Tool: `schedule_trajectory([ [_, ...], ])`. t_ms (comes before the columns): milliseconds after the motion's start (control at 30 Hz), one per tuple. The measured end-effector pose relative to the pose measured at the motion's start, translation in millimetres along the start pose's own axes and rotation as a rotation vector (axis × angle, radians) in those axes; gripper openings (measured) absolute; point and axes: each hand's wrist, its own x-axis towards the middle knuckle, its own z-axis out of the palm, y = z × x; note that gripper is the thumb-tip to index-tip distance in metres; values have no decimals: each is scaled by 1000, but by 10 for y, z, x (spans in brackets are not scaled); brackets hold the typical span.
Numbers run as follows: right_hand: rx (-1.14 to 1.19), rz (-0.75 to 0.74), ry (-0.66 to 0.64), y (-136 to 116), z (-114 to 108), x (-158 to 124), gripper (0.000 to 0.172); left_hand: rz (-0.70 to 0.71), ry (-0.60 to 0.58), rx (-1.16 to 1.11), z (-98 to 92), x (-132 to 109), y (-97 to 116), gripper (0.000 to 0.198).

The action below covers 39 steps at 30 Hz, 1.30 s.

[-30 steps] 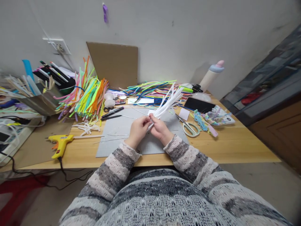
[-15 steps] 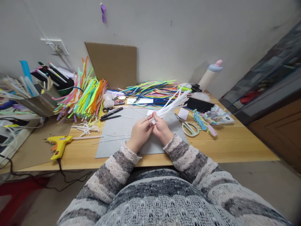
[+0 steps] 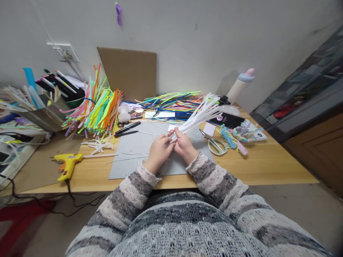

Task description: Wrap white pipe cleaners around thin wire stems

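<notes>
The left hand (image 3: 160, 150) and right hand (image 3: 184, 144) have their fingers closed around the near end of a white stem bundle (image 3: 199, 116), fanned out above the grey mat (image 3: 125, 169); a loosened pinch could let stems slip and scatter. The wooden desk (image 3: 257, 164) is crowded, set against a grey wall (image 3: 182, 60).

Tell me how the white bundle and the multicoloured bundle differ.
Colour: the white bundle is all white; the multicoloured bundle mixes orange, yellow, green and pink.
Support: the left hand and right hand hold the white bundle; the multicoloured bundle rests on the table.
Bulk: the white bundle looks slimmer, the multicoloured bundle thicker.
Both gather many long strips.
</notes>
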Motion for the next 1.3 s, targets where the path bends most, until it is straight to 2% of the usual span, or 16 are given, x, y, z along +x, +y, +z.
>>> schedule_trajectory([
  [167,-22,-26,-30,19,-12,4,27,-155,5,-188,-1,10,30,15],
  [267,-29,-54,-36,17,-23,8,28,-192,21,-240,5,-3,24,16],
  [433,-32,-78,-21,23,-24,1,27,-184,52,-345,29,-14,4,16],
  [600,6,-58,-21,21,26,-16,24,-122,132,-238,6,-20,5,10],
  [700,51,-40,-15,-72,35,5,23,-90,212,-168,-49,-19,14,10],
  [767,83,-40,-6,-187,20,35,23,-92,288,-127,-102,1,6,9],
  [867,123,-72,2,-385,-21,80,23,-137,473,-165,-238,64,-49,7],
  [933,150,-116,-2,-487,-42,96,24,-178,630,-323,-388,117,-121,4],
  [1033,173,-166,-7,-552,-49,93,23,-240,903,-677,-693,177,-263,6],
  [1100,163,-156,-8,-544,-40,79,22,-257,1016,-760,-893,200,-344,9],
  [1200,149,-128,-25,-482,-18,46,19,-261,1100,-824,-1039,224,-361,10],
  [1300,90,-95,-57,-375,7,-7,18,-246,1059,-857,-881,242,-215,7],
])
